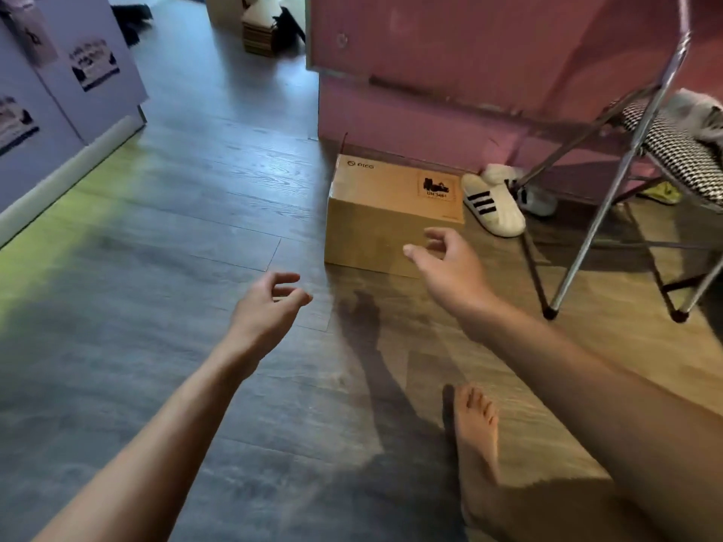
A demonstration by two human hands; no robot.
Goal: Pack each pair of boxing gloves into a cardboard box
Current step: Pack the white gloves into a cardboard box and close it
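At the far left, lavender panels bearing printed labels are seen standing on the dark wood-plank floor. Further back, a stack of flat cardboard is set on the floor. The left hand is held out over bare floor, its fingers loosely curled and nothing gripped, apart from the box and to its left. The cardboard box is found closed on the floor, close against the foot of the pink wall. The right hand is reached in front of the box's near face, fingers loosely bent and empty; whether the box is touched cannot be told. A bare foot is planted below it. Just right of the box a white striped shoe is lying, and a folding chair is placed beyond.
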